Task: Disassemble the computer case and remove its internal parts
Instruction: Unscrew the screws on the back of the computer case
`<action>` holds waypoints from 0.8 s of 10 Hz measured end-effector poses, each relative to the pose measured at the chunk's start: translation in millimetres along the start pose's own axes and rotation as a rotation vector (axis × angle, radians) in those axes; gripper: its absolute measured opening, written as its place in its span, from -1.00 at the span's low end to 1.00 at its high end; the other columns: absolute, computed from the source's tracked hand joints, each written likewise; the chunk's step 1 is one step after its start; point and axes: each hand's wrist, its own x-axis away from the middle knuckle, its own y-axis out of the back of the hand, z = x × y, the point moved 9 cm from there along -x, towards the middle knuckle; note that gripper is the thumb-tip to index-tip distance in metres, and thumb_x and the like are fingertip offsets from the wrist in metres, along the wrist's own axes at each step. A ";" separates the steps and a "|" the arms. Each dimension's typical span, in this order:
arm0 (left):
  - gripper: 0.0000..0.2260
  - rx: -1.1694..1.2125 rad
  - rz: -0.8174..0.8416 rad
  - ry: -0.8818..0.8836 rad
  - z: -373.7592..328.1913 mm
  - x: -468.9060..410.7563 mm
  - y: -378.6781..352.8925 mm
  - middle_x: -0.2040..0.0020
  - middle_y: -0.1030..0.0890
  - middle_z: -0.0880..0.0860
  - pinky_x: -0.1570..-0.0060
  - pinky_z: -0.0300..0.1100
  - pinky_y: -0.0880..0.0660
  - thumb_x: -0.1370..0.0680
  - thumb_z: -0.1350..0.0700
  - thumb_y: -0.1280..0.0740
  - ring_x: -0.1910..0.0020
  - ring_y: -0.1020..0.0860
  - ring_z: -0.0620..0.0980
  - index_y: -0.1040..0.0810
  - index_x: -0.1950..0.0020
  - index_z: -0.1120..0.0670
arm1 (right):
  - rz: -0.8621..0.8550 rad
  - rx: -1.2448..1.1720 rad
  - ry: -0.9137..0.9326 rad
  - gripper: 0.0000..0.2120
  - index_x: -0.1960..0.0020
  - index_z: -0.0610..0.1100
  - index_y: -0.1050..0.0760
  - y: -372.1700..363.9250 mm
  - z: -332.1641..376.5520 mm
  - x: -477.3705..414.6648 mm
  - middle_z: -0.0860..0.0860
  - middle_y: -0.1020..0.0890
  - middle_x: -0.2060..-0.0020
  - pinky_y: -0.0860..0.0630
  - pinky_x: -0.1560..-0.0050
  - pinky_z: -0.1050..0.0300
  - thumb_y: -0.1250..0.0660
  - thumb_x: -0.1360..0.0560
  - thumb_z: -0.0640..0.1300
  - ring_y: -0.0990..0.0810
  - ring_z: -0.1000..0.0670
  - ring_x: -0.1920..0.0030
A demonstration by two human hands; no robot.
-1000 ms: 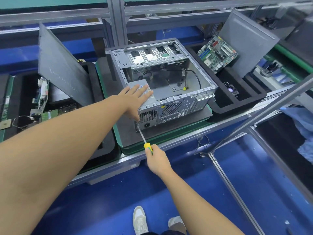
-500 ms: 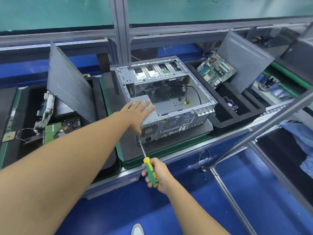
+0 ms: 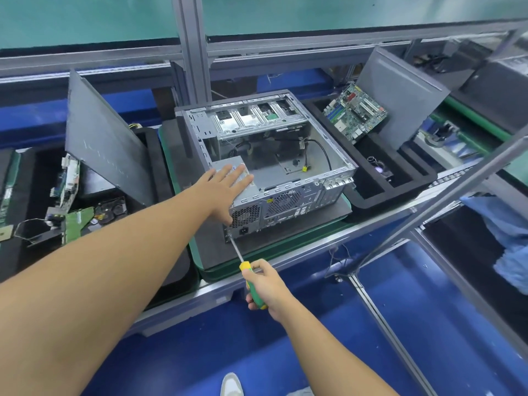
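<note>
While pressing power supply (image 3: 230, 163) with flat left hand (image 3: 225, 187) and gripping screwdriver (image 3: 237, 252) in right hand (image 3: 265, 287), risking tip slipping, gouging computer case (image 3: 288, 195) rear.

The tabletop (image 3: 383, 222) is a long bench with a metal front rail. A green tray (image 3: 195, 252) lies on it. One black foam tray (image 3: 368, 202) sits just right of the green tray, and another black tray (image 3: 154, 155) lies against its left side.
</note>
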 end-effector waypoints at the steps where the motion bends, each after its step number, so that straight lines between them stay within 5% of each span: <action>1: 0.07 0.008 -0.004 0.000 0.6 0.4 -0.2 -0.58 0.40 0.02 -0.54 0.12 0.17 -0.47 -0.13 -0.44 -0.60 0.26 0.09 0.41 -0.56 -0.12 | 0.064 -0.062 -0.069 -0.76 -0.04 -0.13 -0.46 -8.3 -1.8 2.1 -0.08 -0.54 0.22 -0.45 0.43 0.16 -0.26 -0.64 0.06 -0.51 0.00 0.41; 3: 0.07 0.010 -0.009 0.001 1.3 -0.1 0.1 -0.59 0.39 0.02 -0.54 0.12 0.17 -0.47 -0.13 -0.44 -0.60 0.26 0.10 0.41 -0.56 -0.12 | 0.138 -0.086 -0.111 -0.70 -0.01 -0.21 -0.55 -16.0 -3.7 6.2 -0.08 -0.65 0.23 -0.49 0.35 0.11 -0.10 -0.68 -0.08 -0.52 0.00 0.37; 5: 0.06 0.015 -0.016 -0.001 0.9 -0.1 -0.2 -0.59 0.38 0.02 -0.54 0.13 0.17 -0.47 -0.12 -0.45 -0.60 0.26 0.10 0.40 -0.57 -0.12 | 0.115 -0.132 -0.017 -0.80 -0.04 -0.20 -0.48 -12.7 -5.0 2.4 -0.08 -0.55 0.26 -0.62 0.30 0.04 -0.19 -0.68 -0.07 -0.59 -0.03 0.36; 8: 0.05 0.015 -0.022 0.004 0.4 1.6 1.9 -0.60 0.36 0.02 -0.54 0.13 0.15 -0.47 -0.11 -0.44 -0.60 0.24 0.10 0.39 -0.57 -0.12 | -0.015 0.144 0.069 -0.82 -0.01 -0.10 -0.38 -4.2 -1.0 -1.9 -0.05 -0.55 0.24 -0.43 0.46 0.15 -0.27 -0.62 0.02 -0.47 0.03 0.41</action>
